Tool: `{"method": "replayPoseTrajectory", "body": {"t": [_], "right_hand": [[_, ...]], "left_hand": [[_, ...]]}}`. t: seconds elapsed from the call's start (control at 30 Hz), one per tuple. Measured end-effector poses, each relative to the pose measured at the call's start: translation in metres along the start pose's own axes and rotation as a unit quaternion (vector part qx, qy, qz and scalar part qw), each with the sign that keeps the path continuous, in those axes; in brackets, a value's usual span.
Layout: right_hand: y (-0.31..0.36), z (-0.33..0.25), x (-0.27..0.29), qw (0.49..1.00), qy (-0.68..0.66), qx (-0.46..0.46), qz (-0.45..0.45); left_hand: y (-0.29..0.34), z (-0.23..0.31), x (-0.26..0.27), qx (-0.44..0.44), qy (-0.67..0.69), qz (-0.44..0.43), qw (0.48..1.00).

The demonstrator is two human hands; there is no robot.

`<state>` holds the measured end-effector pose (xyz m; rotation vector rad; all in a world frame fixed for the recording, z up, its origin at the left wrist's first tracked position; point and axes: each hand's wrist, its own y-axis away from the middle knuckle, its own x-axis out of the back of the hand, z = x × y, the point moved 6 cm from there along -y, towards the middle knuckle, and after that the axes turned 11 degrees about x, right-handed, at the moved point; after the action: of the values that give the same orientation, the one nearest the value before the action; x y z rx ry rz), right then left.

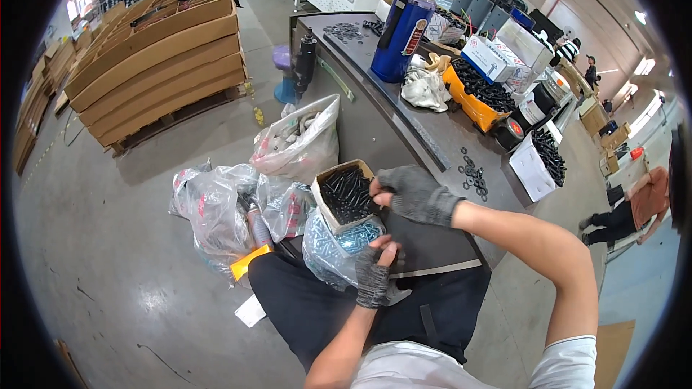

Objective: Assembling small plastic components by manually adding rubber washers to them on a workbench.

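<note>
Grey fingerless knit gloves cover both my hands. My right hand is at the right rim of a small cardboard box full of black screws. Its thumb and fingertips are drawn together, and I cannot see what is between them. Below the box sits a clear bag of bluish metal screws. My left hand is beside that bag, above my lap, fingers curled in; anything they hold is too small to make out. A grey curved piece shows just under the left hand.
Plastic bags and a white sack stand left of the box. On the dark table are a blue tumbler, loose black washers, an orange bag of black parts and a white carton. Stacked cardboard stands at far left.
</note>
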<state>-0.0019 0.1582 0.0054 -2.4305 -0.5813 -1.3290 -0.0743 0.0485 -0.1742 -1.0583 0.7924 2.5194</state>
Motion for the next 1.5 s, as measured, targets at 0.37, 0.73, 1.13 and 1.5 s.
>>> {"method": "replayPoseTrajectory", "body": {"t": [0.37,0.73,1.13,1.5], "right_hand": [[-0.007,0.099,-0.093,0.988,0.013,-0.149,0.035],[-0.006,0.078,-0.092,0.964,0.242,-0.096,-0.063],[-0.015,0.068,-0.098,0.932,0.33,-0.07,-0.136],[0.002,-0.043,0.166,0.946,0.27,0.113,0.143]], "left_hand": [[-0.02,-0.03,0.031,-0.006,-0.123,-0.001,0.992],[-0.014,-0.023,0.027,-0.012,-0.138,-0.009,0.99],[-0.011,-0.03,0.029,-0.002,-0.153,-0.005,0.988],[-0.015,-0.011,0.03,-0.11,-0.207,0.002,0.972]]}}
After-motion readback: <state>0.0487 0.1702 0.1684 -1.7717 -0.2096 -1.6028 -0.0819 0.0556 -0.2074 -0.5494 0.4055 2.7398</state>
